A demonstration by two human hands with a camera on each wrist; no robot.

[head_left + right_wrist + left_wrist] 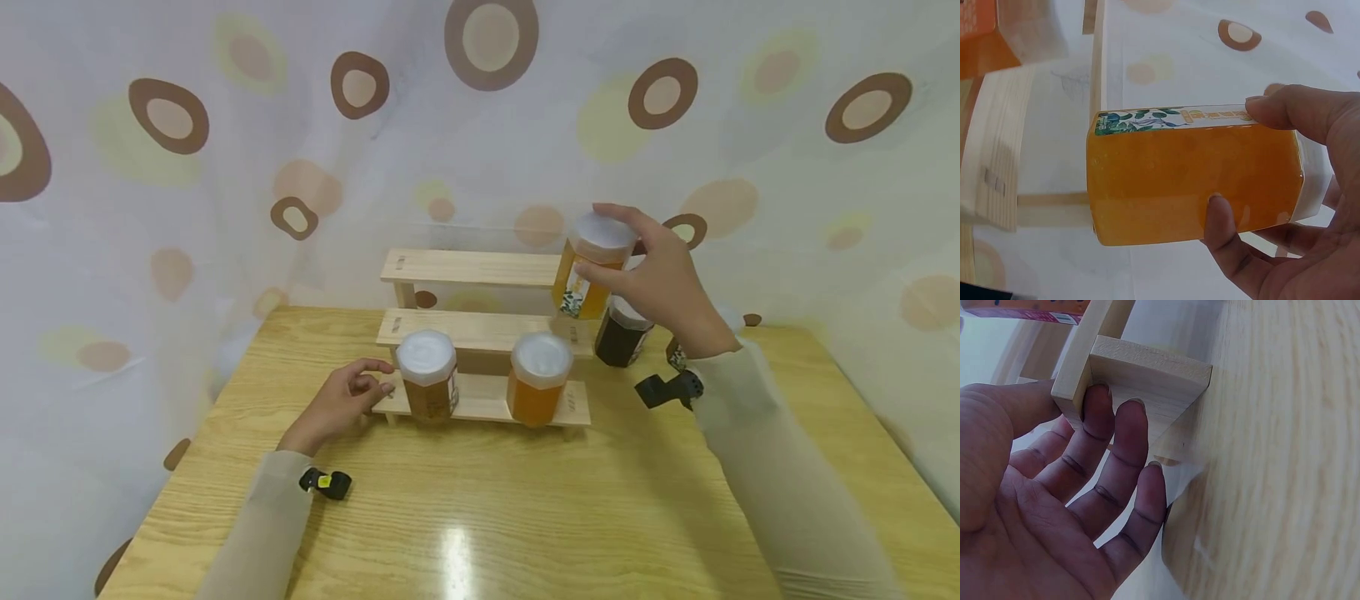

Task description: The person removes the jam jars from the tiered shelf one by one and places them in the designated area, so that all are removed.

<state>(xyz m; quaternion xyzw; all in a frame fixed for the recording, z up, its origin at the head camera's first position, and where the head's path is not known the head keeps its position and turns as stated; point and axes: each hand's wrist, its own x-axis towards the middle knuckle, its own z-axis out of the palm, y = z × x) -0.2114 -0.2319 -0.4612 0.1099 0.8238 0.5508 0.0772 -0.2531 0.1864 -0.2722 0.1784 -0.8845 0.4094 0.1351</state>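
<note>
A three-step wooden rack (480, 329) stands on the table. My left hand (341, 404) grips the left end of its lowest step, thumb above and fingertips (1099, 403) tucked under the board (1072, 381). In my right hand (663, 279) is an amber honey jar (1191, 178) with a white lid and leafy label, held by its sides and lid end. It overlaps the right end of the top step in the head view. On the lowest step, a brownish honey jar (429, 379) stands left and an orange honey jar (537, 383) stands right.
Right of the rack, a dark jar (621, 333) stands on the table (465, 500). Another jar (675, 354) is mostly hidden behind my right wrist. A patterned cloth (420, 150) hangs behind the rack.
</note>
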